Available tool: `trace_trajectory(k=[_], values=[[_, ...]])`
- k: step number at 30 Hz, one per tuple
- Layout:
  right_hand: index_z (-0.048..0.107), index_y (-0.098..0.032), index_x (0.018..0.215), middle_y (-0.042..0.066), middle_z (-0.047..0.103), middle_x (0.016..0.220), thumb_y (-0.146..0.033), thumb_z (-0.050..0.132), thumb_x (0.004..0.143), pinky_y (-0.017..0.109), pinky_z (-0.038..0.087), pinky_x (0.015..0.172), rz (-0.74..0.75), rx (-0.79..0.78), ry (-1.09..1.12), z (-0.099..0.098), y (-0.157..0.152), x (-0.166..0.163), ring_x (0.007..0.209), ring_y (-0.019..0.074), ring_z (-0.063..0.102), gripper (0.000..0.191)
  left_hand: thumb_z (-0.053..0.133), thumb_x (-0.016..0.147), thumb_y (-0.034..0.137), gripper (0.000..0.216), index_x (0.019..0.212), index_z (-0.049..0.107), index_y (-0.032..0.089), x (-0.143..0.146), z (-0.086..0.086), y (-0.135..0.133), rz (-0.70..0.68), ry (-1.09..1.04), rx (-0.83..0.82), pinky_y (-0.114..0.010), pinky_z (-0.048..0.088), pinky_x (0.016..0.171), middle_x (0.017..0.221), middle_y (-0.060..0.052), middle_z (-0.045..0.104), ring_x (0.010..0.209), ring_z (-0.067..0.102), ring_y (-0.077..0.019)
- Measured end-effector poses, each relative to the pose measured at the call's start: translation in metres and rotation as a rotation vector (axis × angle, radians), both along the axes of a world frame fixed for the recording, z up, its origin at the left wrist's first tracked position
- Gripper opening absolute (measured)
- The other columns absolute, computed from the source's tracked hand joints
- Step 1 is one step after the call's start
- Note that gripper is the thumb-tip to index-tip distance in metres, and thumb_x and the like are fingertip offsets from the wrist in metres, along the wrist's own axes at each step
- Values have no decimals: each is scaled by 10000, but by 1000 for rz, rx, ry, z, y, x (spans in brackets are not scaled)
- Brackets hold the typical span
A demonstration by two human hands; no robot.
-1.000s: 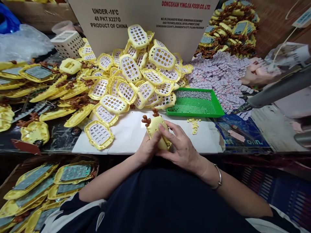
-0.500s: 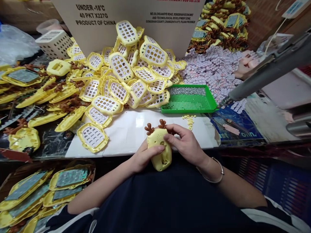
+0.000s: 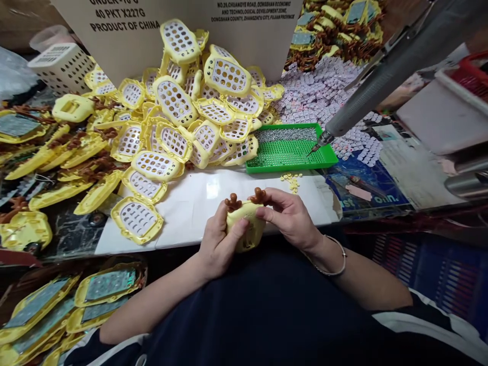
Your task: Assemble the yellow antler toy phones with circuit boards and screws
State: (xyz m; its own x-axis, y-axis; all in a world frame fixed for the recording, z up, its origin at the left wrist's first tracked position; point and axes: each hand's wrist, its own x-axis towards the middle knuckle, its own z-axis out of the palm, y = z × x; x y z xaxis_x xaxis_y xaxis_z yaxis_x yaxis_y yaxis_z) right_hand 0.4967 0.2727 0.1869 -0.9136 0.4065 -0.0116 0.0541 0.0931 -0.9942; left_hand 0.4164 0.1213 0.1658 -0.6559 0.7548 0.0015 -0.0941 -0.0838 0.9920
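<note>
Between my two hands, just off the table's front edge, is a yellow plastic toy phone (image 3: 249,235) with brown antlers on its top. My left hand (image 3: 221,241) wraps its left side, with the thumb lying across the back. On the other side my right hand (image 3: 292,216) pinches the upper right edge near an antler; the fingers behind the toy are hidden. The toy's back faces me, tilted. Small yellow pieces (image 3: 292,181) lie on white paper beyond my right hand. Behind them stands a green tray (image 3: 282,161) holding small metal screws.
A hanging electric screwdriver (image 3: 343,114) points its tip down over the tray. Yellow face shells (image 3: 173,101) are piled against a cardboard box (image 3: 125,48). White keypads (image 3: 324,91) spread at the back right. Half shells with circuit boards (image 3: 109,284) fill a box lower left.
The toy phone has tilted, its back now more foreshortened, and my left thumb has shifted upward on it. The screwdriver has swung left over the tray. The view has shifted slightly.
</note>
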Motion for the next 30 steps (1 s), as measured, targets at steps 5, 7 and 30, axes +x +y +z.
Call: trace_trajectory(k=[5, 7, 30], values=[[713, -179, 854, 21, 683, 873, -519, 764, 698, 288, 507, 815, 57, -98, -1, 2, 1, -3, 835, 140, 628, 378, 653, 838, 420, 287, 1002, 620, 187, 1, -4, 0, 69, -51, 25, -301, 476, 872, 1004, -51, 662, 955, 612, -201], [715, -182, 845, 31, 690, 889, -508, 744, 731, 294, 504, 830, 39, -2, 57, 4, -1, -2, 862, 147, 630, 347, 657, 838, 418, 305, 1046, 630, 197, 2, -6, 0, 76, -89, 76, -328, 482, 913, 1063, -63, 660, 1017, 615, -216], [613, -223, 1148, 102, 615, 1196, -486, 711, 783, 436, 441, 1033, -107, 665, 263, 2, 11, 8, 1152, 235, 562, 460, 606, 859, 319, 250, 1065, 624, 179, -2, 13, 1, -99, 198, -117, -258, 448, 711, 930, -38, 699, 761, 602, -170]])
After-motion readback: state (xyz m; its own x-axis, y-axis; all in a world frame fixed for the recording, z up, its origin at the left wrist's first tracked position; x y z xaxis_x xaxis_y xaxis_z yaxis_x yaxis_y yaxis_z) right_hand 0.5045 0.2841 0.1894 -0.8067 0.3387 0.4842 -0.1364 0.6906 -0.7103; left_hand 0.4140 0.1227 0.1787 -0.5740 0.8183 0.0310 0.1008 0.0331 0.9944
